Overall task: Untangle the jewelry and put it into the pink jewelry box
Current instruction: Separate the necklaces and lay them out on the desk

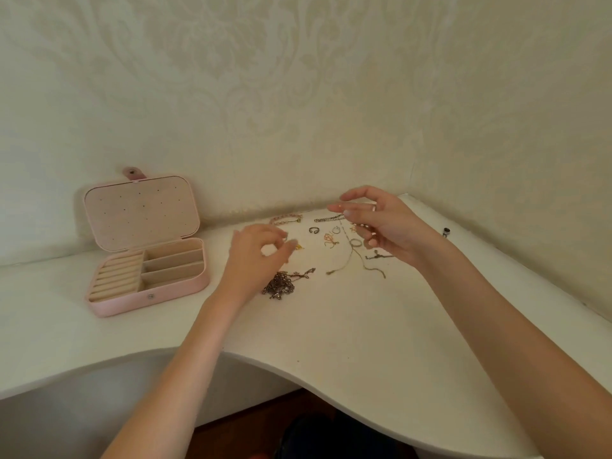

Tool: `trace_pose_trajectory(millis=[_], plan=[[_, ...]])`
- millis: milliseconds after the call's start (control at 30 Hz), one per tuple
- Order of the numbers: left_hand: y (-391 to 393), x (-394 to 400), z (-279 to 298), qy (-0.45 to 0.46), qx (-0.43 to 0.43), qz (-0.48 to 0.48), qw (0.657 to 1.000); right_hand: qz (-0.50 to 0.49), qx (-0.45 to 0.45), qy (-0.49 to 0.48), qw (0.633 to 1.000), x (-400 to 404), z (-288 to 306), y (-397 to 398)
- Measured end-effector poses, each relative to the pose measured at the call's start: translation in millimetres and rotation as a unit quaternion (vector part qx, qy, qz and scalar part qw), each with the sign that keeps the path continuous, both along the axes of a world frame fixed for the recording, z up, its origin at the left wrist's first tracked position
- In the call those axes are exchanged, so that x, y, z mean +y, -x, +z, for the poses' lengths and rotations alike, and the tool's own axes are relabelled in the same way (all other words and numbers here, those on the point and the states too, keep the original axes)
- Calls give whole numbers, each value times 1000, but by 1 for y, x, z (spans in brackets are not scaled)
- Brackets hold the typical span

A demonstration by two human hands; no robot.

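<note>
The jewelry lies scattered on the white table (347,326) near the corner of the wall, well apart from the pink jewelry box (145,246), which stands open to the left with its lid leaning back and its compartments showing nothing inside. The densest knot is a dark tangled chain (280,284) just beside the left wrist; farther back lie a pink braided bracelet (285,219), a silver chain bracelet (329,218), a dark open ring (313,230), a rose-gold pendant (329,240) and a thin pale chain (356,256) that trails toward the table's front. The left hand (255,256) hovers low with thumb and forefinger curled together near a small gold piece (299,246); whether they actually pinch something cannot be told, as the fingertips are blurred. The right hand (381,223) is raised above the pieces with loosely curved fingers, and appears to hold nothing, though this too is uncertain. Nothing seems sorted yet. The likely trouble is in the chains: pulling on the knotted one before finding a free end would probably tighten it, and lifting the thin chain could drag the ring resting on it. A small dark object (447,231) near the right wall may be overlooked.
</note>
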State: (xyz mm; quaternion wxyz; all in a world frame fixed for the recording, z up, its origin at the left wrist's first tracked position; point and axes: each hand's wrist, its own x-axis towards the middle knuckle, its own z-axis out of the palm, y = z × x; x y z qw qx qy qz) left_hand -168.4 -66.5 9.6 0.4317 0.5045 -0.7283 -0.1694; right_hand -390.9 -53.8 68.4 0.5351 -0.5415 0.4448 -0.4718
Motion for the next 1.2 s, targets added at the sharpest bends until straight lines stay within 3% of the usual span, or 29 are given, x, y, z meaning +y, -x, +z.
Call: trace_pose_trajectory(millis=[100, 233, 333, 500, 767, 833, 900, 967, 1033, 1100, 1200], plan=[[28, 7, 16, -90, 148, -99, 980, 57, 44, 17, 997, 1, 12, -13], [59, 2, 15, -148, 169, -116, 968, 102, 25, 26, 994, 7, 24, -21], [56, -5, 4, -186, 220, -78, 955, 75, -10, 49, 996, 11, 32, -12], [39, -6, -6, -274, 337, -115, 893, 10, 6, 61, 998, 12, 34, 10], [29, -16, -6, -268, 520, -119, 802, -58, 27, 53, 997, 10, 19, 19], [28, -17, -8, -262, 501, -109, 817, -55, 17, 55, 997, 11, 16, 21], [27, -17, -9, -249, 429, -109, 861, -45, 19, 60, 997, 11, 15, 21], [29, -15, -8, -207, 285, -117, 929, -26, 22, 65, 997, 11, 15, 20], [33, -11, -3, -171, 133, -149, 965, -6, 21, 68, 997, 10, 15, 18], [40, -5, 4, -171, 52, -205, 962, 8, 29, 71, 997, 11, 16, 14], [55, 6, 18, -228, 125, -299, 918, 32, 38, 78, 996, 11, 16, 8]])
